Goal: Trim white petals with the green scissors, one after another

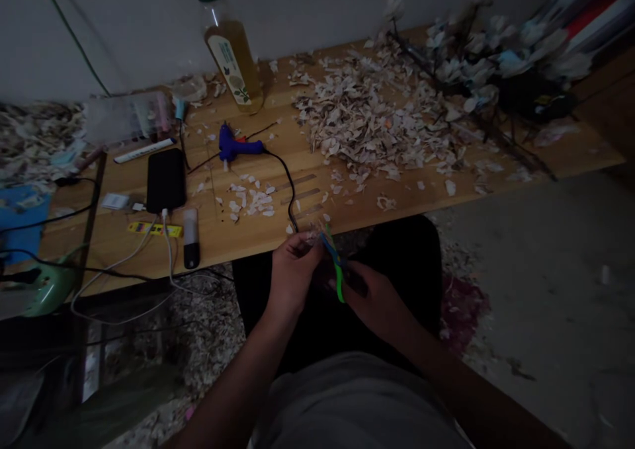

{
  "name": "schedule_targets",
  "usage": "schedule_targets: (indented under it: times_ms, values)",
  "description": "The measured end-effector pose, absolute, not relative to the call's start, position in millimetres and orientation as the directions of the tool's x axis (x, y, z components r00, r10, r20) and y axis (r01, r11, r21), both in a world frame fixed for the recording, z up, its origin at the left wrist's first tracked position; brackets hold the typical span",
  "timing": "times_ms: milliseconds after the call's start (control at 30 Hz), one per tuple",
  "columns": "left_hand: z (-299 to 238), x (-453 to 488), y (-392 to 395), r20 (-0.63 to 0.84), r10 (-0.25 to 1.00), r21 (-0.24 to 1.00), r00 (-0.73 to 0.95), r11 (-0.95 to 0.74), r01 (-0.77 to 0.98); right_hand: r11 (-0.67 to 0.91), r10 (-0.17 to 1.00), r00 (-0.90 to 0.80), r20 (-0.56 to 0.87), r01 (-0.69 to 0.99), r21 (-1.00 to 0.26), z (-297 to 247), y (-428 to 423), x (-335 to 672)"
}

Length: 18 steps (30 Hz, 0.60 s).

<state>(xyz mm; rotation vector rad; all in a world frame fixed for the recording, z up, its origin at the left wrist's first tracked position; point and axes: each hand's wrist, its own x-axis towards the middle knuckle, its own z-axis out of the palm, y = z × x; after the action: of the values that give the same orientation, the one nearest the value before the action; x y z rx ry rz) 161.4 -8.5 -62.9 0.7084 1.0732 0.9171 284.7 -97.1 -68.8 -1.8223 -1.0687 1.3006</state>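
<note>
Just below the table's front edge, my left hand (292, 274) is pinched on a small pale petal-like piece (311, 237). My right hand (374, 300) grips green-and-blue scissors (335, 264), whose blades point up toward that piece. Both hands hover over my dark lap. A small cluster of pale trimmed petals (251, 200) lies on the wooden table (238, 237) just above my hands. A black cord (290, 191) runs from the blue glue gun (235, 146) down to the table edge near my left hand.
A big heap of pale petals (367, 115) covers the table's right half, with artificial flower branches (476, 59) behind. A bottle of yellow liquid (228, 45), a black phone (166, 179), a white marker (143, 150), a glue stick (191, 237) and cables sit left. Scraps litter the floor.
</note>
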Motion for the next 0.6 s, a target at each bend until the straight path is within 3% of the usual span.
schedule_targets:
  times_ms: [300, 600]
  values:
    - [-62.9, 160.8, -7.6, -0.415, 0.897, 0.868, 0.154, 0.441, -0.228, -0.392, 0.917, 0.231, -0.324, 0.386, -0.835, -79.8, -98.8, 282.6]
    - [-67.7, 160.8, -11.5, -0.448, 0.86, 0.787, 0.246, 0.51, -0.347, -0.352, 0.934, 0.234, -0.269, 0.494, -0.795, -87.7, -101.2, 280.5]
